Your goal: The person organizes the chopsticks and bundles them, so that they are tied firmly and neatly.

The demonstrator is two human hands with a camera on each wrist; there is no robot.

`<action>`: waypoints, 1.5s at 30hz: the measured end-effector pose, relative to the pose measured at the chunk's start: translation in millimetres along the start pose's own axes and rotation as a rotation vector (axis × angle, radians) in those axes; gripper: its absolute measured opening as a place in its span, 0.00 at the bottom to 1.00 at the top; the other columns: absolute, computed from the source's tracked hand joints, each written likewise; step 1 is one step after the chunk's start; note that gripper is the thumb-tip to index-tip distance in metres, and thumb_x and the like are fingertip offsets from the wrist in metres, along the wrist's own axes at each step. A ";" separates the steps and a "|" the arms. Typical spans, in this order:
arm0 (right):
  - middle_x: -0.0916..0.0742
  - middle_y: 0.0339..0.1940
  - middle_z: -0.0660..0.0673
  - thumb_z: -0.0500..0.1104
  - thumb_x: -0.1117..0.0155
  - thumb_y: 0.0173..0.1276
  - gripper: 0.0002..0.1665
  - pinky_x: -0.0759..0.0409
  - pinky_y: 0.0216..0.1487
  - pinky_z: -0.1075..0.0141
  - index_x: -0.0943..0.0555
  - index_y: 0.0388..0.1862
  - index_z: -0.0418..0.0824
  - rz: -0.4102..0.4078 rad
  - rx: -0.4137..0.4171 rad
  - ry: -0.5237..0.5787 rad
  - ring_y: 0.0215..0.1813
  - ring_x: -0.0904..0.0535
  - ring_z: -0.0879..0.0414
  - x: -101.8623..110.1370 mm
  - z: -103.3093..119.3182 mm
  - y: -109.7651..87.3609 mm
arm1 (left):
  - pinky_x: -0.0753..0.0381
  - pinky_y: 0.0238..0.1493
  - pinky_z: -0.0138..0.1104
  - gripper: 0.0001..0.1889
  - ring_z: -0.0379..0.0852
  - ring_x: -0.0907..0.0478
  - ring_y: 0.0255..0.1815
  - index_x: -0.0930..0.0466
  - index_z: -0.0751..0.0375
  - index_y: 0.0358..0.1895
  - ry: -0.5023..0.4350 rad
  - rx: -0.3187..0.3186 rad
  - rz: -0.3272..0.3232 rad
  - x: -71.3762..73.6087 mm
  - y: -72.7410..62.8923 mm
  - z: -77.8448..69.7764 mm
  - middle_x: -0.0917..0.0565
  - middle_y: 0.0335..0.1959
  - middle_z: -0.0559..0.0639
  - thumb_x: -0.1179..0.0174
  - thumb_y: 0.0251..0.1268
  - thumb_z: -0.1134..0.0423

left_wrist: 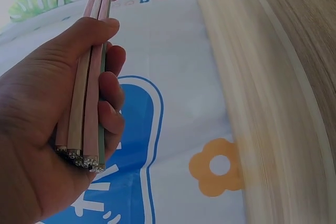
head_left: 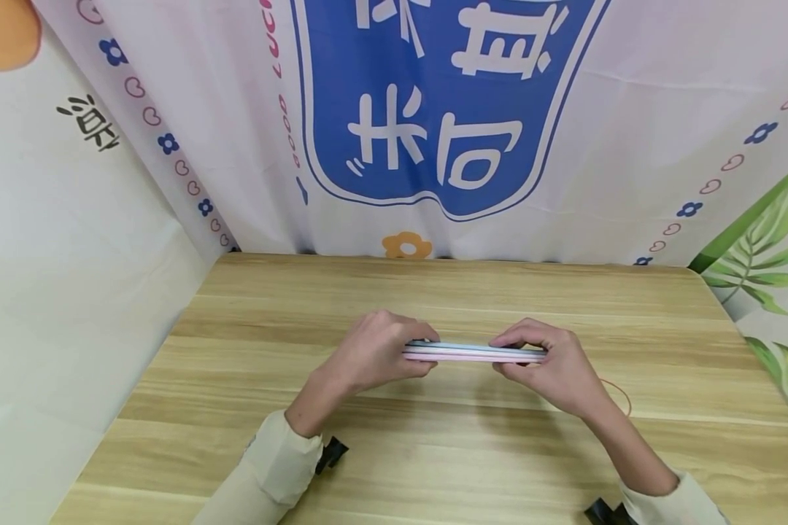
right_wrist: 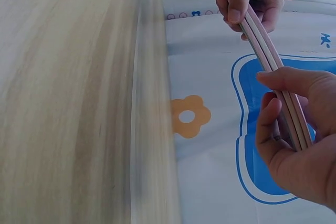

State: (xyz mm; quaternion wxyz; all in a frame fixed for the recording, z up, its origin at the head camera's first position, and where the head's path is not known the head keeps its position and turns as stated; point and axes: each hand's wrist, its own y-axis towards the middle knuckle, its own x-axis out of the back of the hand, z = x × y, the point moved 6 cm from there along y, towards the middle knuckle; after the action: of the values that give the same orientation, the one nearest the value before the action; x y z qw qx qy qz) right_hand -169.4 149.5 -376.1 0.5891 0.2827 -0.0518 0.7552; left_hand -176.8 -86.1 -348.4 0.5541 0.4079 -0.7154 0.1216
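Several long, thin, stick-like pieces in pastel pink, cream and blue-green lie side by side as one bundle (head_left: 462,353), held level above the table. My left hand (head_left: 384,350) grips one end, and in the left wrist view its thumb (left_wrist: 92,32) crosses the pieces while its fingers curl round the far side. Silvery, uneven tips (left_wrist: 84,160) show at that end. The other end is in my right hand (head_left: 551,361), pinched between thumb and fingers. In the right wrist view the bundle (right_wrist: 268,53) runs between both hands; the palms hide parts of it.
The wood-grain table (head_left: 433,452) lies below. Beside my right wrist, a thin orange-red loop (head_left: 629,401) rests on it. A printed cloth (head_left: 236,109) hangs at the table's back edge. Black straps or mounts (head_left: 330,456) show at both sleeves.
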 end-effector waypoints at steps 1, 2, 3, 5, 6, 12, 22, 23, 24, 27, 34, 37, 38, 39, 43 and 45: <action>0.07 0.43 0.51 0.33 0.16 0.59 0.17 0.14 0.43 0.66 0.06 0.44 0.51 0.003 0.004 -0.004 0.42 0.13 0.62 -0.1 0.1 -0.1 | 0.22 0.30 0.23 0.11 0.33 0.20 0.26 0.07 0.53 0.46 0.004 -0.001 0.005 -0.3 0.0 0.1 0.06 0.38 0.44 0.21 0.61 0.61; 0.07 0.43 0.51 0.33 0.16 0.59 0.18 0.14 0.43 0.66 0.06 0.44 0.51 0.006 0.006 -0.006 0.42 0.13 0.62 -0.3 0.1 -0.3 | 0.22 0.30 0.23 0.11 0.33 0.21 0.26 0.07 0.53 0.46 0.008 -0.002 0.010 -0.5 0.1 0.3 0.07 0.38 0.44 0.21 0.61 0.61; 0.07 0.43 0.51 0.33 0.16 0.59 0.18 0.14 0.43 0.66 0.06 0.44 0.51 0.008 0.008 -0.008 0.42 0.13 0.62 -0.5 -0.1 -0.4 | 0.23 0.30 0.23 0.11 0.33 0.21 0.26 0.07 0.54 0.46 0.010 -0.003 0.013 -0.6 0.1 0.2 0.07 0.38 0.45 0.21 0.61 0.61; 0.08 0.43 0.52 0.33 0.16 0.59 0.18 0.14 0.43 0.66 0.06 0.45 0.51 0.011 0.008 -0.010 0.42 0.13 0.63 -0.9 -0.4 -0.4 | 0.23 0.29 0.23 0.11 0.33 0.21 0.25 0.07 0.54 0.46 0.015 -0.005 0.016 -0.8 0.2 0.3 0.07 0.38 0.45 0.21 0.61 0.61; 0.08 0.43 0.52 0.33 0.16 0.59 0.18 0.14 0.43 0.66 0.07 0.45 0.51 0.013 0.008 -0.011 0.42 0.13 0.63 -1.1 -0.3 -0.5 | 0.23 0.29 0.23 0.11 0.33 0.21 0.25 0.07 0.54 0.46 0.017 -0.006 0.016 -1.0 0.1 0.4 0.07 0.38 0.45 0.21 0.61 0.61; 0.08 0.43 0.52 0.32 0.16 0.59 0.18 0.16 0.43 0.69 0.07 0.45 0.51 0.019 0.009 -0.005 0.42 0.14 0.62 -2.3 0.2 -1.1 | 0.23 0.29 0.22 0.11 0.33 0.22 0.25 0.07 0.54 0.45 0.022 -0.014 0.022 -3.2 0.2 0.4 0.07 0.37 0.44 0.21 0.60 0.60; 0.09 0.46 0.50 0.37 0.18 0.64 0.22 0.16 0.46 0.68 0.11 0.56 0.47 0.033 0.001 -0.050 0.45 0.15 0.64 1.4 1.6 -5.2 | 0.23 0.29 0.23 0.10 0.33 0.21 0.25 0.07 0.54 0.45 0.042 -0.029 -0.003 -0.2 -0.7 1.3 0.06 0.37 0.45 0.22 0.61 0.61; 0.09 0.48 0.49 0.38 0.19 0.65 0.25 0.16 0.48 0.69 0.13 0.60 0.46 0.032 -0.002 -0.054 0.47 0.15 0.65 2.8 1.6 -6.6 | 0.23 0.29 0.23 0.10 0.33 0.21 0.25 0.07 0.54 0.45 0.041 -0.029 -0.007 0.9 -1.1 1.8 0.06 0.38 0.45 0.22 0.61 0.61; 0.10 0.51 0.48 0.39 0.20 0.66 0.28 0.16 0.50 0.70 0.15 0.64 0.45 0.031 -0.008 -0.050 0.50 0.16 0.65 4.3 1.4 -8.2 | 0.23 0.29 0.23 0.10 0.33 0.20 0.25 0.07 0.54 0.44 0.039 -0.030 -0.012 1.7 -1.4 2.8 0.06 0.38 0.45 0.22 0.61 0.61; 0.13 0.62 0.44 0.40 0.21 0.69 0.38 0.19 0.58 0.76 0.24 0.76 0.44 0.025 -0.023 -0.040 0.61 0.18 0.66 8.7 -0.3 -13.6 | 0.22 0.30 0.23 0.09 0.33 0.19 0.26 0.07 0.55 0.44 0.039 -0.039 -0.032 5.1 -2.3 4.6 0.06 0.38 0.45 0.22 0.61 0.61; 0.30 0.85 0.42 0.41 0.20 0.68 0.62 0.31 0.67 0.85 0.49 0.90 0.46 0.034 -0.003 -0.037 0.82 0.33 0.44 10.3 -2.8 -25.4 | 0.23 0.30 0.21 0.10 0.31 0.20 0.25 0.07 0.55 0.44 0.017 -0.053 -0.082 12.3 -4.6 5.4 0.06 0.37 0.45 0.21 0.60 0.62; 0.36 0.89 0.42 0.40 0.20 0.68 0.67 0.33 0.70 0.85 0.56 0.92 0.48 0.050 0.007 -0.006 0.85 0.39 0.39 7.0 -2.3 -28.5 | 0.23 0.30 0.21 0.10 0.31 0.21 0.25 0.07 0.55 0.44 0.002 -0.049 -0.088 13.0 -4.7 4.9 0.06 0.37 0.45 0.21 0.59 0.62; 0.37 0.89 0.42 0.40 0.21 0.68 0.68 0.34 0.70 0.85 0.57 0.92 0.48 0.051 0.010 0.006 0.86 0.41 0.39 5.9 -2.3 -29.2 | 0.23 0.30 0.21 0.10 0.31 0.21 0.25 0.07 0.55 0.44 -0.002 -0.048 -0.088 13.3 -4.6 4.2 0.06 0.37 0.45 0.21 0.59 0.62; 0.38 0.90 0.43 0.39 0.21 0.68 0.68 0.35 0.71 0.84 0.58 0.92 0.49 0.050 0.017 0.018 0.87 0.42 0.39 4.9 -2.0 -29.7 | 0.23 0.30 0.21 0.10 0.31 0.20 0.25 0.07 0.55 0.44 -0.006 -0.045 -0.086 13.4 -4.5 3.7 0.06 0.37 0.45 0.21 0.59 0.62; 0.41 0.91 0.42 0.33 0.23 0.67 0.69 0.36 0.73 0.83 0.60 0.92 0.52 0.034 0.063 0.089 0.90 0.46 0.52 0.3 -0.3 -31.3 | 0.22 0.30 0.21 0.10 0.31 0.20 0.26 0.07 0.55 0.43 -0.023 -0.044 -0.081 13.4 -3.8 0.7 0.06 0.37 0.44 0.21 0.60 0.62; 0.43 0.91 0.41 0.30 0.24 0.66 0.71 0.36 0.74 0.82 0.62 0.92 0.53 0.026 0.094 0.125 0.90 0.47 0.61 -2.6 1.0 -32.2 | 0.21 0.31 0.22 0.10 0.31 0.19 0.26 0.07 0.55 0.43 -0.030 -0.047 -0.076 13.0 -3.2 -0.6 0.06 0.37 0.45 0.21 0.60 0.62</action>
State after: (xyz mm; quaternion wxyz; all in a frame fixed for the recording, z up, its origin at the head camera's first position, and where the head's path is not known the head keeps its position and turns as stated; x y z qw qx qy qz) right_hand -139.0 156.6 -384.7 0.5674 0.2618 0.0166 0.7806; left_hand -174.8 -93.6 -337.5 0.5571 0.4235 -0.7102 0.0773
